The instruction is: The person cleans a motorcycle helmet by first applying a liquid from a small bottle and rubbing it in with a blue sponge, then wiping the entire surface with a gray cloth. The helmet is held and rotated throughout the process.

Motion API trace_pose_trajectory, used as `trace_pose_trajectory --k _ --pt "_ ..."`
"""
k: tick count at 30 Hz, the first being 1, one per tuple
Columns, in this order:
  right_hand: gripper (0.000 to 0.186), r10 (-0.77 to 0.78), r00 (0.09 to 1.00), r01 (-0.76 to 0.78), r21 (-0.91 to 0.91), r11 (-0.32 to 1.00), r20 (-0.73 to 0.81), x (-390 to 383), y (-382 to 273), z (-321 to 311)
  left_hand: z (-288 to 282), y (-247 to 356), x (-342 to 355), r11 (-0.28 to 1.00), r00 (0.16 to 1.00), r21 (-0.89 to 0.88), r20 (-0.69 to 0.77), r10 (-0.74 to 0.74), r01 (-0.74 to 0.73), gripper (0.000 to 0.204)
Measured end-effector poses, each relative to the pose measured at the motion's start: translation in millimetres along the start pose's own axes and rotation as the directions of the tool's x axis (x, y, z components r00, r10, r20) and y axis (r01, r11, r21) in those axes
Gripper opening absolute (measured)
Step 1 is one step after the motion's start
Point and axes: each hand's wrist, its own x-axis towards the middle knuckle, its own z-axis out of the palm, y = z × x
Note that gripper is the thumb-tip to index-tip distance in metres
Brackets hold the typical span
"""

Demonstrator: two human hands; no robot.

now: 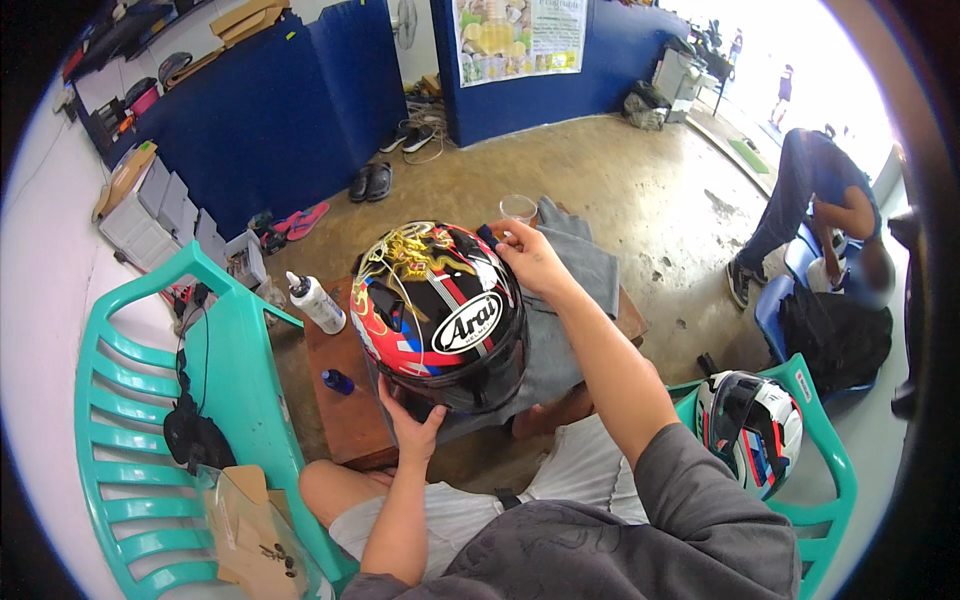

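Observation:
A black, red and gold motorcycle helmet [420, 300] rests on a grey cloth [575, 265] over a low brown wooden table [330, 420]. My left hand [408, 420] grips its lower left edge from below. My right hand [525, 255] is closed on a small dark blue object [488, 237] against the helmet's upper right side; what that object is, I cannot tell. Left of the helmet stand a white squeeze bottle [318, 303] and a small blue bottle [338, 382]. A clear plastic cup [517, 208] is behind it.
A teal bench [130, 420] holds cardboard [240, 500] at left. A white helmet [750, 435] sits on a teal chair at right. Another person [800, 200] bends over blue chairs [775, 330]. Shoes [370, 183] and sandals [305, 218] lie by a blue partition [260, 100].

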Motion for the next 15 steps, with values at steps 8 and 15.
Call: trace_pose_trajectory --k 8,15 --pt "0.034 -0.118 0.989 0.105 -0.141 0.984 -0.09 -58 -11 1 1 -7 -3 0.999 0.999 -0.039 -0.034 -0.035 0.033 0.136" --pt "0.038 -0.201 0.974 0.183 -0.165 0.969 -0.101 -72 -15 -3 -1 -10 -4 0.999 0.999 -0.033 -0.033 -0.016 0.015 0.14"
